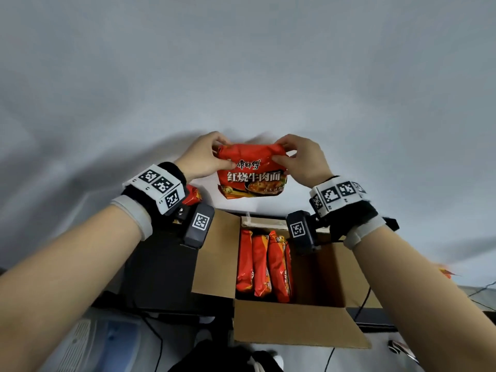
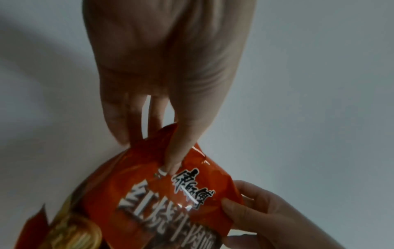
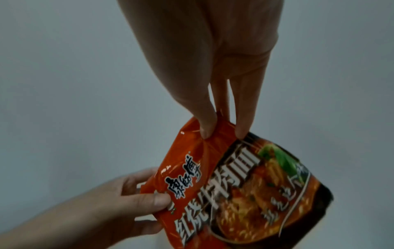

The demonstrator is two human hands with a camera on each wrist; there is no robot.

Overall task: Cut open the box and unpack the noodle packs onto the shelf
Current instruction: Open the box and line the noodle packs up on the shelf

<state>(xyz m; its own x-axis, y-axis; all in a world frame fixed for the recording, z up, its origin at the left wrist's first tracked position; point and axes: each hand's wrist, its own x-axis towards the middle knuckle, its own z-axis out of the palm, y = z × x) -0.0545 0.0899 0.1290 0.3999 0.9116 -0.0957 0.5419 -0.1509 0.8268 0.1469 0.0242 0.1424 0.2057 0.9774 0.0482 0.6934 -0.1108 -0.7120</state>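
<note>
A red noodle pack [image 1: 251, 173] with white lettering hangs in front of the white surface [image 1: 241, 76], above the far side of the box. My left hand [image 1: 206, 157] pinches its upper left corner and my right hand [image 1: 300, 159] pinches its upper right corner. The left wrist view shows my thumb pressed on the pack [image 2: 162, 193]; the right wrist view shows my right thumb and fingers on the pack's [image 3: 224, 176] top edge. The open cardboard box [image 1: 290, 326] below holds several red noodle packs [image 1: 263, 264] standing on edge. Another red pack [image 1: 192, 196] peeks out behind my left wrist.
The box's flaps are folded outward on the left [image 1: 217, 253] and toward me. A black object [image 1: 161, 275] sits left of the box. Cables [image 1: 362, 304] run beside the box at the right and below it. A bit of orange wrapper [image 1: 447, 272] shows at the far right.
</note>
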